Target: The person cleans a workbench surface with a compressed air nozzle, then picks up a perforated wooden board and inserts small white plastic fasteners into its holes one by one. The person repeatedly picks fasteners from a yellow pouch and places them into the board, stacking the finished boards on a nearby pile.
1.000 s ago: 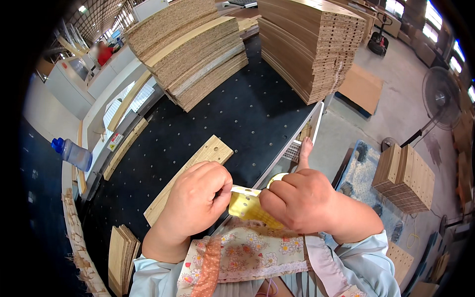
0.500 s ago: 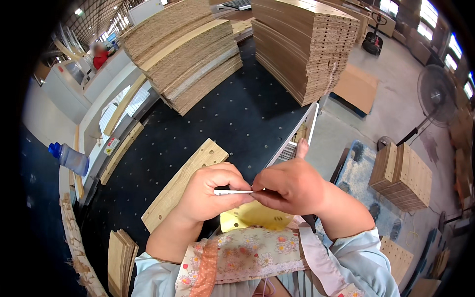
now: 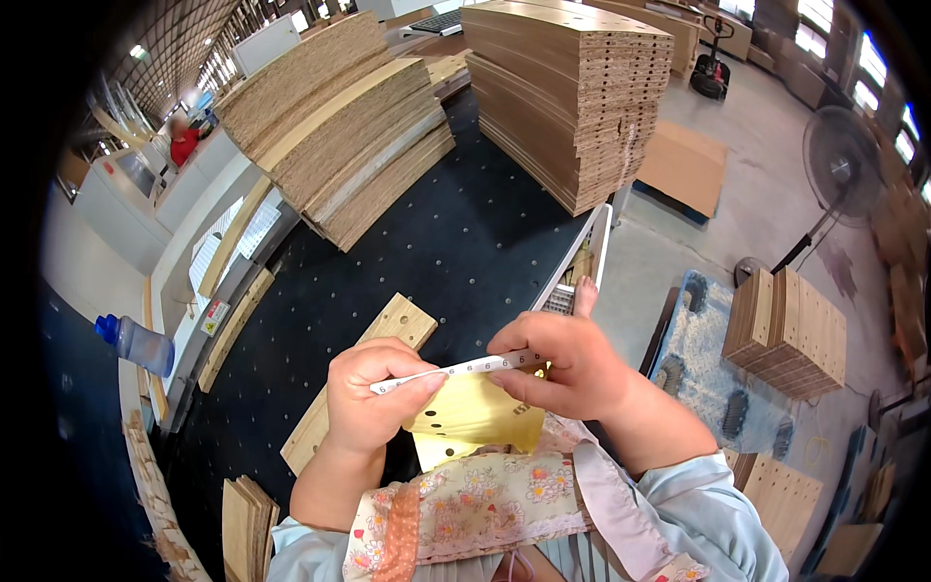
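Observation:
A narrow white strip of printed labels (image 3: 479, 368) is stretched between my two hands in front of my chest. My left hand (image 3: 372, 393) pinches its left part between thumb and forefinger. Towards the strip's other end, my right hand (image 3: 562, 367) grips it the same way, its other fingers curled. Under the strip is a yellow sheet-like piece (image 3: 475, 417) with dark round spots and print; what supports it is hidden. A light wooden board (image 3: 400, 325) with holes lies on the black table (image 3: 388, 262), partly behind my left hand and forearm.
Tall stacks of boards (image 3: 335, 136) and drilled panels (image 3: 543, 107) stand at the table's far side. A blue-capped bottle (image 3: 136, 344) is at left. On the right are a blue pallet (image 3: 718, 359), stacked panels (image 3: 790, 325) and a standing fan (image 3: 842, 170). Someone in red (image 3: 184, 141) is far off.
The strip has turned so its printed face shows, and my hands have moved apart along it. My view has shifted slightly, and more of the yellow piece shows.

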The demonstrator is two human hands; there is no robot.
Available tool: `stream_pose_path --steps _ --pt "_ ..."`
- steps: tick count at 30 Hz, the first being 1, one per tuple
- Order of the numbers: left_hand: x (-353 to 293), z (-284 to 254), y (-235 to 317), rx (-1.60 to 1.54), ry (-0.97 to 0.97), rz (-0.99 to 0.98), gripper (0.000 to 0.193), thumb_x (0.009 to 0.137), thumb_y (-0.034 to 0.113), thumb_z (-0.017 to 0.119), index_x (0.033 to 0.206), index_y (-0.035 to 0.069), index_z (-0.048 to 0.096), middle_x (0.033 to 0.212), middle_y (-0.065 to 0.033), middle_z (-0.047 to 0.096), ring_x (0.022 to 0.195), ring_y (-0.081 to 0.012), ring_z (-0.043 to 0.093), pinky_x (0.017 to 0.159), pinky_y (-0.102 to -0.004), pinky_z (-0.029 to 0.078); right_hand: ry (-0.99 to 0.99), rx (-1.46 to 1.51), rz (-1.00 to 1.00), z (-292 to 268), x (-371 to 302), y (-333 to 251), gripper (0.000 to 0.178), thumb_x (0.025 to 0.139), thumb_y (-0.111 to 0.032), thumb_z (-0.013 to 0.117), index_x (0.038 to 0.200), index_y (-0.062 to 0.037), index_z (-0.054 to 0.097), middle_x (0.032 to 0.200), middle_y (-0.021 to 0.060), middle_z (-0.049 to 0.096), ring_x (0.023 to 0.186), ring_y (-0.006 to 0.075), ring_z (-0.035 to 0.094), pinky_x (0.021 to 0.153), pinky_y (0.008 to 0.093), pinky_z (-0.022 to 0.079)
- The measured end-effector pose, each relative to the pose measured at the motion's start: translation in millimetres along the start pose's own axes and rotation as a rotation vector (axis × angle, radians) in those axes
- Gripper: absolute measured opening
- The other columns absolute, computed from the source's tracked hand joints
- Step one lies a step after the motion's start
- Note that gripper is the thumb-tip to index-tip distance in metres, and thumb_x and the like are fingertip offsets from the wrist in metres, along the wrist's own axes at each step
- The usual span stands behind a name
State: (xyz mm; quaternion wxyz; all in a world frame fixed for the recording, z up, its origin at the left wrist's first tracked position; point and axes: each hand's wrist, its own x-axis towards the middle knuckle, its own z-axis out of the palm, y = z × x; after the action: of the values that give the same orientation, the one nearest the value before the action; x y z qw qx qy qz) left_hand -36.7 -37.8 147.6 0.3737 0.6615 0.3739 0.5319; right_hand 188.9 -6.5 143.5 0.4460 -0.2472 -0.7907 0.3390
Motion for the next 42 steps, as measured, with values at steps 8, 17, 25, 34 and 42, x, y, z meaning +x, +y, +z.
stream_pose_path --steps 8,17,25,34,42 --pt "-1 1 3 0.034 -0.032 0.034 0.007 0.070 -0.004 0.073 0.073 -0.001 0.068 0.068 -0.0081 0.063 0.056 -0.0105 0.057 0.048 -0.0215 0.039 0.023 -0.022 -0.105 -1 -4 10 0.012 0.078 -0.010 0.070 0.085 -0.0045 0.063 0.069 0.0067 0.059 0.056 0.0209 0.058 0.050 0.0293 0.044" --pt "-4 0 7 0.095 -0.089 0.093 0.007 0.069 -0.003 0.073 0.075 -0.001 0.069 0.066 -0.0081 0.062 0.053 -0.0109 0.055 0.046 -0.0227 0.037 -0.078 0.129 -0.016 -7 -5 10 0.010 0.078 -0.009 0.070 0.081 -0.0043 0.062 0.069 0.0059 0.059 0.057 0.0175 0.058 0.051 0.0284 0.044" --pt "-8 10 9 0.160 -0.062 0.129 0.007 0.068 -0.002 0.073 0.074 0.000 0.069 0.068 -0.0076 0.062 0.058 -0.0138 0.056 0.050 -0.0243 0.039 0.017 -0.056 -0.166 0 2 3 0.011 0.075 -0.009 0.070 0.079 -0.0037 0.061 0.068 0.0068 0.056 0.061 0.0243 0.056 0.054 0.0340 0.044" --pt "-13 9 7 0.101 -0.037 0.122 0.006 0.070 -0.002 0.073 0.074 -0.001 0.068 0.066 -0.0079 0.061 0.055 -0.0133 0.054 0.048 -0.0247 0.037 -0.043 0.228 0.052 -5 -4 4 0.008 0.076 -0.007 0.070 0.077 -0.0027 0.064 0.067 0.0037 0.056 0.059 0.0124 0.054 0.052 0.0270 0.041" --pt "-16 8 0 -0.058 -0.003 0.055 0.007 0.071 -0.003 0.072 0.072 -0.002 0.065 0.065 -0.0083 0.061 0.055 -0.0117 0.054 0.048 -0.0239 0.038 0.026 0.262 0.044 -14 -11 12 0.013 0.078 -0.010 0.073 0.074 -0.0024 0.064 0.062 0.0035 0.058 0.054 0.0097 0.052 0.048 0.0245 0.040"
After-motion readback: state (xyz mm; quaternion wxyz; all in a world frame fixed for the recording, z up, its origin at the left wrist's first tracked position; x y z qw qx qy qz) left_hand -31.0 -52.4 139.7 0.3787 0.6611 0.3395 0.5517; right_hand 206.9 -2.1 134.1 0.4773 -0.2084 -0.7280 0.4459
